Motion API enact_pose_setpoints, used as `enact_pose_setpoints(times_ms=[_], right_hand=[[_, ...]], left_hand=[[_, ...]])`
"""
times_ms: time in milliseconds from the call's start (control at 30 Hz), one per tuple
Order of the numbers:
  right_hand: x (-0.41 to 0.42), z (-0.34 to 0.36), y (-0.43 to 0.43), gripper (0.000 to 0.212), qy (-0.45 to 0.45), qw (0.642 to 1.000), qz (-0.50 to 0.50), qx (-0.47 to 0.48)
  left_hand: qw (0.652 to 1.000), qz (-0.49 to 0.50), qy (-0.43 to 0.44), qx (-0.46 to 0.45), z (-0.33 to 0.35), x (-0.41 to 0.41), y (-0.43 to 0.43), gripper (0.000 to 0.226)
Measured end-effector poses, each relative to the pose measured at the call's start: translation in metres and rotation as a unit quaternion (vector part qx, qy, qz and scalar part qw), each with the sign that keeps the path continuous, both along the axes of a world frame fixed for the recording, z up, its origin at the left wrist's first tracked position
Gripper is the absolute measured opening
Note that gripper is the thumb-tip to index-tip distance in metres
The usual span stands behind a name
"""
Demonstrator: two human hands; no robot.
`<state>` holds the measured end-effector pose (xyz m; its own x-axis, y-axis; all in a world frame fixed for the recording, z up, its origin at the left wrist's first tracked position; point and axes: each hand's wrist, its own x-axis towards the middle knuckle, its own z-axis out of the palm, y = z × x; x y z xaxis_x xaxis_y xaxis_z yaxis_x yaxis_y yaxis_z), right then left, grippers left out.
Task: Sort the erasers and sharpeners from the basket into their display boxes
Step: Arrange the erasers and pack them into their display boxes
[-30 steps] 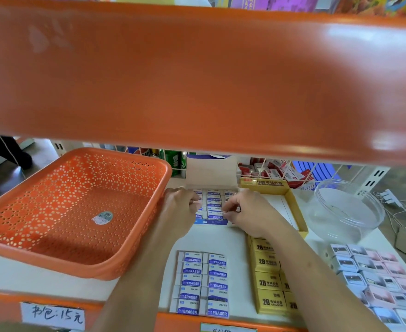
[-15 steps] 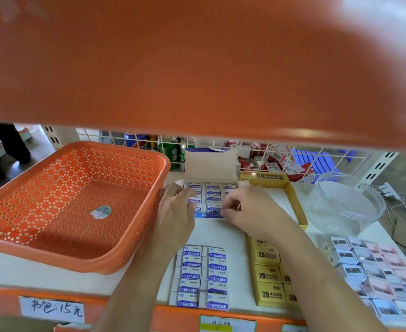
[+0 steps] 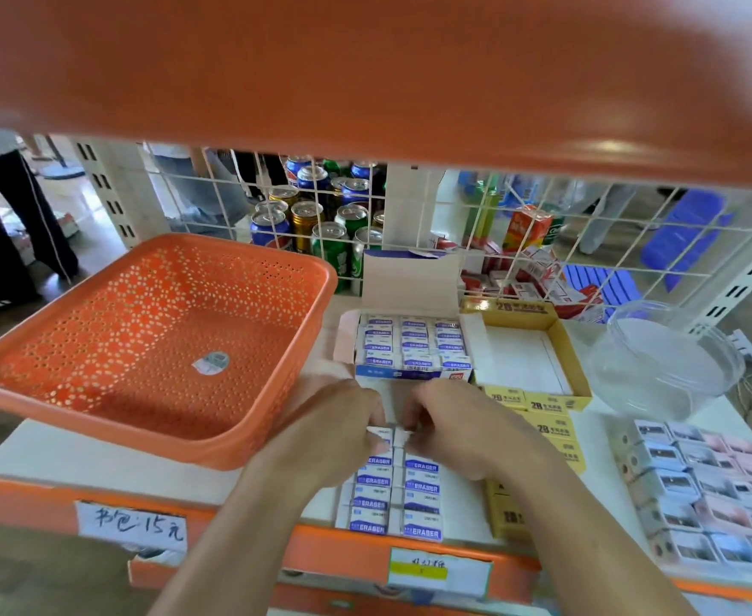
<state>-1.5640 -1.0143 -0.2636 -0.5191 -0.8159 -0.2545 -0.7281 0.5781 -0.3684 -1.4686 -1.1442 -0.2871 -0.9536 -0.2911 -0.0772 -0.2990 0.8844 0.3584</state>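
Observation:
An orange perforated basket (image 3: pixel 76 384) sits at the left of the shelf, holding only a sticker. Behind my hands stands a blue-and-white display box (image 3: pixel 411 373) filled with rows of erasers, its lid flap up. Loose white-and-blue erasers (image 3: pixel 394 504) lie in two columns near the shelf's front edge. My left hand (image 3: pixel 334 429) and my right hand (image 3: pixel 458 426) meet at the far end of those columns, each pinching an eraser there. A yellow 2B display box (image 3: pixel 565 349) stands open to the right, with yellow 2B erasers (image 3: pixel 551 431) in front of it.
A clear plastic bowl (image 3: pixel 671 371) sits at the right rear. Pink and blue sharpener boxes (image 3: pixel 711 486) lie in rows at the right front. A white wire grid (image 3: pixel 587 224) backs the shelf, with drink cans (image 3: pixel 320 220) beyond. An orange shelf (image 3: pixel 365 73) hangs overhead.
Both hands have pulled back from the blue eraser box toward me and now pinch the farthest loose erasers. The camera has tilted up, showing more of the wire grid and cans.

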Motion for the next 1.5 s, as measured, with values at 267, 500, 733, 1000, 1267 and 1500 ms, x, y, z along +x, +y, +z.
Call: enact_pose_setpoints(times_ms=[267,500,733,1000,1267,1500], right_hand=[[-0.022,0.017,0.007,0.007,0.0,0.988,-0.088,-0.123],[-0.059,0.019,-0.005,0.014,0.068,0.978,-0.159,-0.114],[-0.068,0.004,-0.006,0.024,0.063,0.984,-0.142,-0.084],[-0.076,-0.002,-0.003,0.02,0.071,0.984,-0.147,-0.072],[-0.078,-0.006,0.002,0.018,0.074,0.981,-0.156,-0.091],[-0.076,-0.001,0.005,0.022,0.047,0.983,-0.155,-0.087]], left_hand=[[0.989,0.001,0.123,0.082,0.015,-0.015,-0.005,0.012],[0.992,0.029,0.112,0.059,0.038,-0.086,-0.008,0.005],[0.997,0.021,0.055,0.052,0.019,-0.095,-0.013,0.01],[0.998,-0.009,0.001,0.057,0.016,-0.099,-0.026,0.036],[0.997,-0.016,0.042,0.066,0.011,-0.094,-0.026,0.035],[0.992,0.011,0.085,0.093,0.005,-0.088,-0.022,0.028]])
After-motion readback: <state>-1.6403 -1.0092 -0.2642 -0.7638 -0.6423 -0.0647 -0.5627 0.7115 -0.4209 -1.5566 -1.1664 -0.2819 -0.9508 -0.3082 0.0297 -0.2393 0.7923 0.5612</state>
